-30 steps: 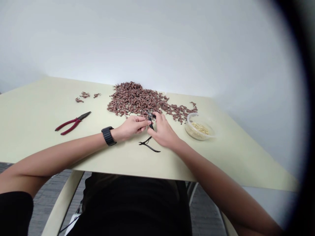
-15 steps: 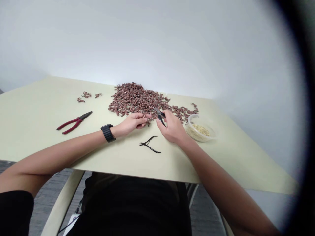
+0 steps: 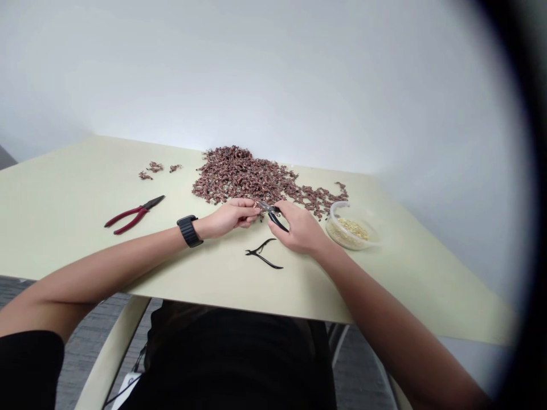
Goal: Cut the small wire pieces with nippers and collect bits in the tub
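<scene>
Our right hand [image 3: 299, 228] is closed around a small pair of black-handled pliers [image 3: 278, 221] at the middle of the frame, its metal nose pointing up and left to the fingertips of our left hand [image 3: 231, 218]. There our left thumb and fingers are pressed together; what they pinch is too small for us to make out. We cannot tell whether the pliers' jaws stand apart or together.

Just behind both hands, in the upper centre, we see a heap of small reddish-brown pieces [image 3: 239, 173], thinning into a trail toward the right. A clear round plastic tub [image 3: 339, 236] with yellowish bits [image 3: 354, 229] stands near the trail's right end.

Below our hands, at lower centre, black spring-handled nippers [image 3: 256, 252] lie with handles spread. Left of centre we have red-handled pliers [image 3: 135, 215], and above them, at upper left, a few loose brown pieces [image 3: 154, 167]. Our left wrist wears a black watch [image 3: 189, 230]; everything rests on a pale yellow table [image 3: 205, 279].
</scene>
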### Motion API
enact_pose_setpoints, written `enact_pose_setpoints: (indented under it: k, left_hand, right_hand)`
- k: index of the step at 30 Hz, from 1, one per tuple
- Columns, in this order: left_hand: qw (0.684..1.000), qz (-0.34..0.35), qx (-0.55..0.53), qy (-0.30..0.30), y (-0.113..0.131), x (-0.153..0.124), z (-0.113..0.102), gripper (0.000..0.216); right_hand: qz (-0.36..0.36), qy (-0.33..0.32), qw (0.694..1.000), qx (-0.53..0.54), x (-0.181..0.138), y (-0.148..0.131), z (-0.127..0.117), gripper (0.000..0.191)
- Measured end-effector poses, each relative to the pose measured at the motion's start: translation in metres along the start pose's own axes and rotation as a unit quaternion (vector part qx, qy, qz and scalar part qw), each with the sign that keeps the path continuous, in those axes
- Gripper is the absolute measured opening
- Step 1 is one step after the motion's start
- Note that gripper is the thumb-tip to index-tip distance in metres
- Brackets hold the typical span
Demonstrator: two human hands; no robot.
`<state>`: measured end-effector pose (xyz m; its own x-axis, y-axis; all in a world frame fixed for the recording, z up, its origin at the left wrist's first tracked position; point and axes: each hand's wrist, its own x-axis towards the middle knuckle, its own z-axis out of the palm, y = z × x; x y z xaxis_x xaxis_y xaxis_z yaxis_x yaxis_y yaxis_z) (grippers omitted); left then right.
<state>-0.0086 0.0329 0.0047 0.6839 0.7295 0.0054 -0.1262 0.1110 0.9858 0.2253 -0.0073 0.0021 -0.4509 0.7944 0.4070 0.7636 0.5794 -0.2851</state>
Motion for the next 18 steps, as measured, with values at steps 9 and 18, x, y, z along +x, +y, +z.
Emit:
enact_pose_setpoints:
  k: [9,18]
  left_hand:
    - [0.999,-0.007,-0.043,-0.017,0.0048,-0.0006,0.0018,0.033]
    - [0.997,-0.007,-0.072,-0.015,0.005,-0.0006,0.0023,0.037]
  right_hand:
    - [0.026,-0.032,0.999,-0.008,-0.0007,-0.0079,-0.0046,0.036]
    - [0.026,-0.029,0.999,-0.018,-0.0004,-0.0072,-0.0016,0.034]
